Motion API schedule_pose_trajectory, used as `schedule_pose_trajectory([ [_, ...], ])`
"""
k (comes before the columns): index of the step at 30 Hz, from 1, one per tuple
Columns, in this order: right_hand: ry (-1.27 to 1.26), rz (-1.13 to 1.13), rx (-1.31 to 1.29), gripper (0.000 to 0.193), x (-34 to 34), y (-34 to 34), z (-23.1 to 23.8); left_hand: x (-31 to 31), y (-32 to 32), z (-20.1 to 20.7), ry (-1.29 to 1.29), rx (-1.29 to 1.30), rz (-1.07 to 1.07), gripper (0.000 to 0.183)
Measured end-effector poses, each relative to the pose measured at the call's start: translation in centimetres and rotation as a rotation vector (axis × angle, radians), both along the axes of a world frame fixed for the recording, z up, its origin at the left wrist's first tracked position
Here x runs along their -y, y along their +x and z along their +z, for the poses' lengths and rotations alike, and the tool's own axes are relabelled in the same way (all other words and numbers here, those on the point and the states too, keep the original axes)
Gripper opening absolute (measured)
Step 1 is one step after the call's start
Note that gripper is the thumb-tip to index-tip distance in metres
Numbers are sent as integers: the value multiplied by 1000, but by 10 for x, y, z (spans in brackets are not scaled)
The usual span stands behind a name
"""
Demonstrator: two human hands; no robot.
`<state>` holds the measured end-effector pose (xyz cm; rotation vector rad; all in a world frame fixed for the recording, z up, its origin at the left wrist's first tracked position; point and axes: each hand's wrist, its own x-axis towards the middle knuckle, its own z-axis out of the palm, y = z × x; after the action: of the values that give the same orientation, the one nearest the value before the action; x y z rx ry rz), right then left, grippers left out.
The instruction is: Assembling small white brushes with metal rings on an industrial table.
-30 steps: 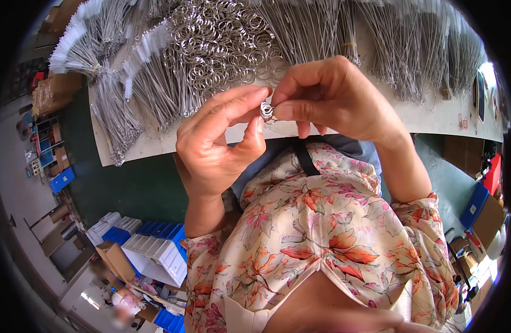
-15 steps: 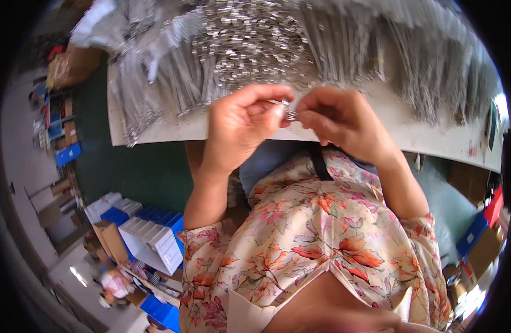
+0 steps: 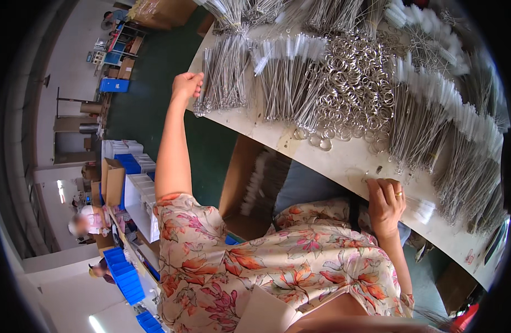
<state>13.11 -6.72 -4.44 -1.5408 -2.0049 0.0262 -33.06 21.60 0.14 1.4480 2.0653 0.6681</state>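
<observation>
My left hand (image 3: 188, 85) is at the table's left edge, fingers curled closed, beside a bundle of thin wire brushes (image 3: 225, 75) with looped ends; whatever it holds is hidden. My right hand (image 3: 386, 205) is at the front table edge with its fingers bent together. A faint thin ring (image 3: 357, 175) shows by its fingertips, and a white bristle head (image 3: 420, 210) lies on its other side. Whether the hand grips either cannot be made out. A heap of metal split rings (image 3: 355, 89) lies between the hands, with several loose ones near the edge.
More wire brushes (image 3: 291, 77) lie left of the rings, and thick rows of brushes (image 3: 461, 144) cover the right side of the white table (image 3: 255, 125). Under it stands a cardboard box (image 3: 239, 186) with brushes inside. Blue bins (image 3: 124, 275) and other people are farther left.
Both hands were together in front of the rings, the left pinching a small metal piece. They have parted, left hand to the far left, right hand to the right. The view has turned.
</observation>
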Motion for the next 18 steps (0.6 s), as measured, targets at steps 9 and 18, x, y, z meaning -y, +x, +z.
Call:
schedule_pose_trajectory([
  [9, 99, 13, -49, 31, -1, 0, -2, -9, -3, -20, -125, -10, 1, 15],
  [18, 47, 96, -314, 22, -26, 21, 25, 20, 172, 4, 286, -124, -482, 23],
])
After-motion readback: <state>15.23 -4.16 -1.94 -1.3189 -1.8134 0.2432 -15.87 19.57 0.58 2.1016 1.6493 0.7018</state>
